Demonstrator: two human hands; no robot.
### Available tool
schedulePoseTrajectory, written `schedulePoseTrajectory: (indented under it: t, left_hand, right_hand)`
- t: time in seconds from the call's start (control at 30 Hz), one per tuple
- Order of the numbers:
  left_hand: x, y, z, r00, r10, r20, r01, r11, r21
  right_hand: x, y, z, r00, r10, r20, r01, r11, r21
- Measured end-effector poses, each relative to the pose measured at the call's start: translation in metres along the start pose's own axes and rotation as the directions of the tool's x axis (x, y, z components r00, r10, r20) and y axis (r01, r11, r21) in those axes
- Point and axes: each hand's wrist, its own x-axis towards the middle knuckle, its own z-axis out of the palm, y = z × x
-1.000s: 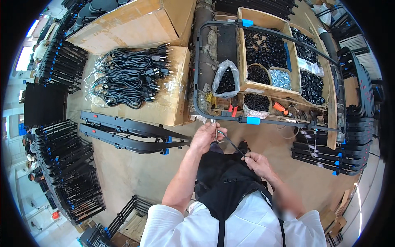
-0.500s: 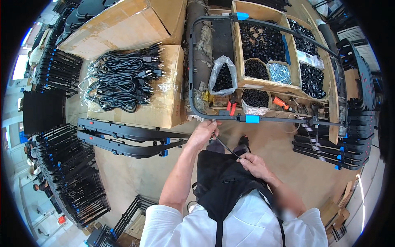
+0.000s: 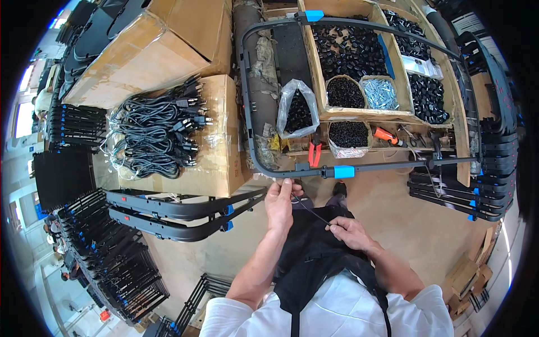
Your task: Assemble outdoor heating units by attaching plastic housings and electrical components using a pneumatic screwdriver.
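Observation:
A thin black cord runs at a slant between my two hands, over a black apron. My left hand pinches its upper end, thumb and fingers pressed together. That hand is just below the near left corner of a black tubular frame; whether it touches the frame I cannot tell. Lower and to the right, my right hand grips the cord's other end between thumb and fingers. The frame has a blue piece on its near bar and another on its far bar.
Under the frame stands a wooden tray of black parts and silver screws. Near it are red-handled pliers, an orange-handled tool and a plastic bag. Bundled power cords lie on a carton at left, above curved black frames.
The whole view has shifted a little. My left hand has turned more upright at the frame's corner, and the cord still stretches between both hands.

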Motion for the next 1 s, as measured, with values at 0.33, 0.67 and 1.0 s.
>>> schedulePoseTrajectory:
  t: [0.33, 0.67, 1.0]
  left_hand:
    - [-0.002, -0.016, 0.011, 0.979, 0.2, -0.031, -0.186, 0.951, 0.247]
    - [-0.013, -0.02, 0.027, 0.982, 0.169, -0.085, -0.168, 0.986, 0.017]
    - [-0.014, -0.009, 0.031, 0.981, 0.164, -0.1, -0.109, 0.905, 0.41]
  right_hand:
    - [0.013, 0.021, 0.001, 0.999, 0.053, 0.008, -0.053, 0.998, -0.024]
    - [0.014, 0.0, -0.015, 0.996, 0.07, 0.058, -0.065, 0.995, -0.07]
    - [0.015, -0.011, -0.029, 0.986, 0.127, 0.108, -0.116, 0.988, -0.103]
